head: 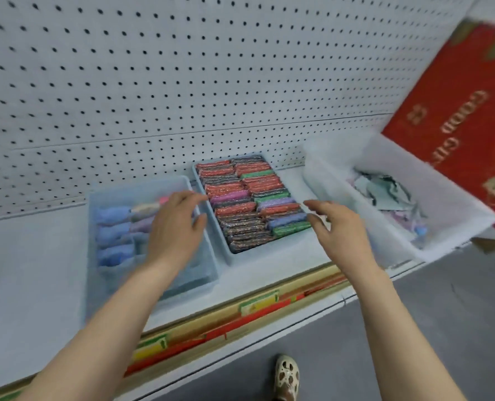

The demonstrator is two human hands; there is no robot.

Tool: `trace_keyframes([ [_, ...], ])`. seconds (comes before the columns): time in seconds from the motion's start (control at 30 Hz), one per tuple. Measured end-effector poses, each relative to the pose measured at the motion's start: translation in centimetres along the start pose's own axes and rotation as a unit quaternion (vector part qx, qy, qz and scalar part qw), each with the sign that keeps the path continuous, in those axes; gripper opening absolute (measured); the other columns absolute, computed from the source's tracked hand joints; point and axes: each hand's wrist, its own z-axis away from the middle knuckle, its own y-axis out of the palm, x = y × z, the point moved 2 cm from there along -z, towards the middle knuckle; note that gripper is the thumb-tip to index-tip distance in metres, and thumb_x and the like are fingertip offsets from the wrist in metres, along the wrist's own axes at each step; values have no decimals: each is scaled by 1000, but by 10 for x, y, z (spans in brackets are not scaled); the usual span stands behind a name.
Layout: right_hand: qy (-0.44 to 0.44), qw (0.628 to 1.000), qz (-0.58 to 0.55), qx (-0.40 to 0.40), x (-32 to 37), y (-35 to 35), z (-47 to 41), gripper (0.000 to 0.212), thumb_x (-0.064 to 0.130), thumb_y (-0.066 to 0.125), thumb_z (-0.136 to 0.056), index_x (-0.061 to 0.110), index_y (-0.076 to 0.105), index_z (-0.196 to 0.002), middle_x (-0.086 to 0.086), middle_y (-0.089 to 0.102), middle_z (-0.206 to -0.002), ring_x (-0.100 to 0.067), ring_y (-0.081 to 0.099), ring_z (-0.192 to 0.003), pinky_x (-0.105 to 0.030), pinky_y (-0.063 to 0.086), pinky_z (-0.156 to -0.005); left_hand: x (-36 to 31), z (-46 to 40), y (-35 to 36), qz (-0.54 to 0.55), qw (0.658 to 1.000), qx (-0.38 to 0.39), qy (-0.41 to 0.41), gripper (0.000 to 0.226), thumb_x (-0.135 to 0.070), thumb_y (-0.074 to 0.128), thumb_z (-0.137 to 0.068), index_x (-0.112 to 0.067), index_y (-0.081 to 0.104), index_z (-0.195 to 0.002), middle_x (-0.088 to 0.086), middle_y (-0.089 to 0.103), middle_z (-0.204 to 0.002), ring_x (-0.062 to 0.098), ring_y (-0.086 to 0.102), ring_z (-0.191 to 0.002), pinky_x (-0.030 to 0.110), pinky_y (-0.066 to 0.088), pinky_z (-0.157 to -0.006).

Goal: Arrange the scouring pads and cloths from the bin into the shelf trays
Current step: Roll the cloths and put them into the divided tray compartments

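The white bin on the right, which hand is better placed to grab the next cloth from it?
Probably the right hand: it hovers open beside the white bin, while the left hand sits over the far cloth tray.

One head-worn wide-angle view looks forward and steeply down from close above the shelf (52, 256), tilted so its edge runs slantwise; the left hand (174, 227) and right hand (341, 230) reach mid-frame, pegboard (153, 68) beyond them, floor (414, 328) nearer than the wrists

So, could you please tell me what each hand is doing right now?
Left hand: open, empty, over the pale blue plastic tray.
Right hand: open, empty.
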Motion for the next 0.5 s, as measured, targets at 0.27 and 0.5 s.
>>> trace_keyframes([
  [0.27,128,986,111,-3,-187,-94,-62,39,13,59,-92,23,62,-129,-5,69,-121,-26,66,-100,-35,50,-80,-183,-81,116,-3,984,82,159,41,-24,52,-99,-25,49,-139,-1,44,-144,19,42,-129,30,33,-104],
  [0.5,92,917,113,372,-283,-52,-126,28,48,67,-86,28,64,-105,-1,61,-98,-19,59,-87,-32,44,-74,-275,-144,242,-53,972,138,183,46,-24,56,-96,-20,46,-141,4,47,-137,26,47,-119,28,33,-97],
])
